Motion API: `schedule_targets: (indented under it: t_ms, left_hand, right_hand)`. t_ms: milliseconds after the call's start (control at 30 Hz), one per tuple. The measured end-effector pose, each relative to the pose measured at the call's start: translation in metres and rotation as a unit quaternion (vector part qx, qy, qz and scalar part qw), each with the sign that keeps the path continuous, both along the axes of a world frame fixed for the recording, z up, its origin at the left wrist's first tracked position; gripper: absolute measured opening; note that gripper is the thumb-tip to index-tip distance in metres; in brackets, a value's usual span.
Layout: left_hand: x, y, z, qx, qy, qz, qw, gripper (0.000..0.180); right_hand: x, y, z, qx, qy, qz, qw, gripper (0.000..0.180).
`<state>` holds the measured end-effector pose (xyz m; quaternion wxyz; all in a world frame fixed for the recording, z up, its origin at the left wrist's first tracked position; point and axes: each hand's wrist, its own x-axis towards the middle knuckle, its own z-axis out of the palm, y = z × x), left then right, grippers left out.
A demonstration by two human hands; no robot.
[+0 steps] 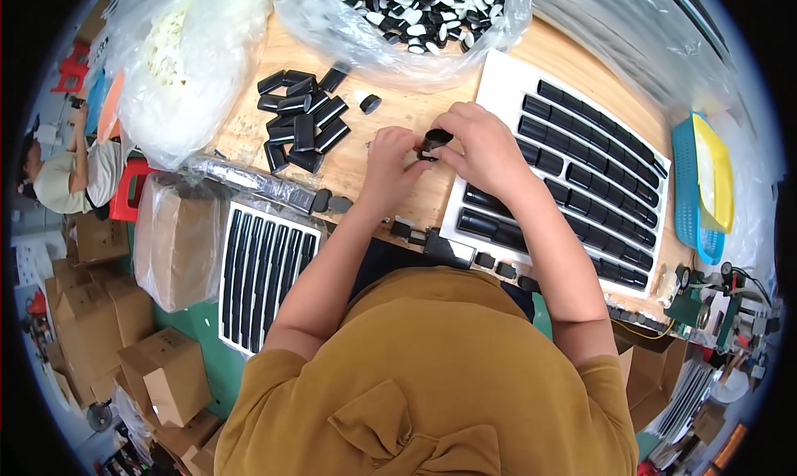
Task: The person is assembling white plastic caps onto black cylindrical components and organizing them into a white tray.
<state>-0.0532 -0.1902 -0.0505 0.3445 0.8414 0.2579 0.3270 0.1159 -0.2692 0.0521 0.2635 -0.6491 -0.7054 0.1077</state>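
Note:
In front of me, over the wooden table, my right hand [486,150] grips a short black tube-like piece [436,138] between thumb and fingers. My left hand [390,167] is closed, its fingertips pressed together at the lower end of that piece. What sits between the left fingertips is too small and covered to make out. A loose pile of black oval tubes [305,132] lies to the left of my hands. Nearer to them rests a single black cap with a pale edge [370,104]. Right of my hands, a white tray [500,79] carries rows of black tubes [589,148].
A clear plastic bag [295,15] of black and white oval pieces stands at the back. Another bag [224,27] with pale pieces is left. A blue basket [686,185] sits far right. A second filled tray [224,310] and cardboard boxes [166,376] are lower left.

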Motion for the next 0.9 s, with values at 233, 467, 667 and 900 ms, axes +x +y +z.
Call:
schedule_targets:
  t_ms: [233,467,667,900]
  left_hand:
    - [0.001,0.000,-0.003,0.008,-0.019,0.015,1.000,0.035]
    - [0.003,-0.002,0.000,0.003,-0.018,0.016,1.000,0.032]
    - [0.001,-0.001,-0.001,0.009,-0.017,0.014,1.000,0.031]
    - [0.001,-0.001,-0.003,0.007,-0.014,0.019,1.000,0.030]
  right_hand:
    - [0.002,0.000,0.005,-0.034,0.012,0.005,0.999,0.027]
    - [0.009,-0.003,-0.004,0.027,0.238,-0.080,0.968,0.028]
    - [0.020,-0.010,0.003,-0.011,0.135,-0.058,0.989,0.028]
    - [0.007,-0.004,0.002,-0.026,0.095,0.029,0.995,0.028]
